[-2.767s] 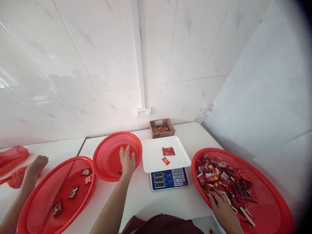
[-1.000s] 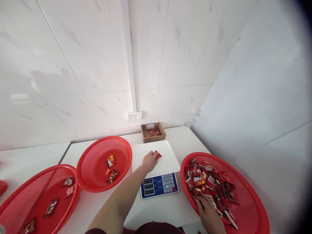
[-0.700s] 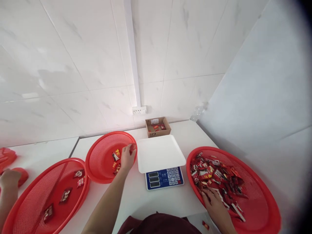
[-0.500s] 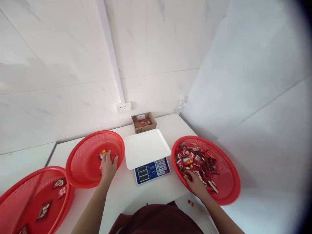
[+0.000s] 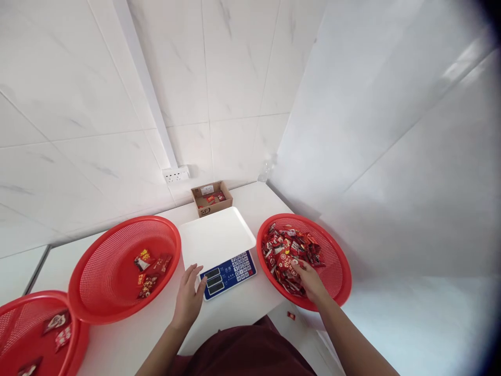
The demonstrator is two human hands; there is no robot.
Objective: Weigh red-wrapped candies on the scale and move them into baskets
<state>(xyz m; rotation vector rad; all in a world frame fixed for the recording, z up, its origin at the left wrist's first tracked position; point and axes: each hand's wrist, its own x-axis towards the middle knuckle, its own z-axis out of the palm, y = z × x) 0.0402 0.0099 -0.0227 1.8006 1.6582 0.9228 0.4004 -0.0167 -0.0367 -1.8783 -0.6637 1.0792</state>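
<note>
My right hand (image 5: 311, 279) is in the right-hand red basket (image 5: 340, 284), thumb and fingers closed on the edge of a red wrapped snack packet (image 5: 287, 262). Under and around it lies a heap of small red packets (image 5: 309, 245). My left hand (image 5: 189, 297) hovers by the left end of the digital scale (image 5: 228, 274), fingers apart and holding nothing. On top of the scale is a bare white pan (image 5: 217, 235). Left of that hand, the middle red basket (image 5: 105, 292) contains several packets (image 5: 151, 274).
A third red basket (image 5: 80, 339) with a few packets sits at the lower left, against the middle one. Behind the scale stands a small cardboard box (image 5: 213, 206) with red packets inside. A wall socket (image 5: 176, 174) is above the table. One small red packet (image 5: 291, 315) lies low, near my body.
My left hand has come out of the middle basket and moved right to the scale, leaving packets behind. My right hand now has a red packet lifted at the heap. The view has turned right.
</note>
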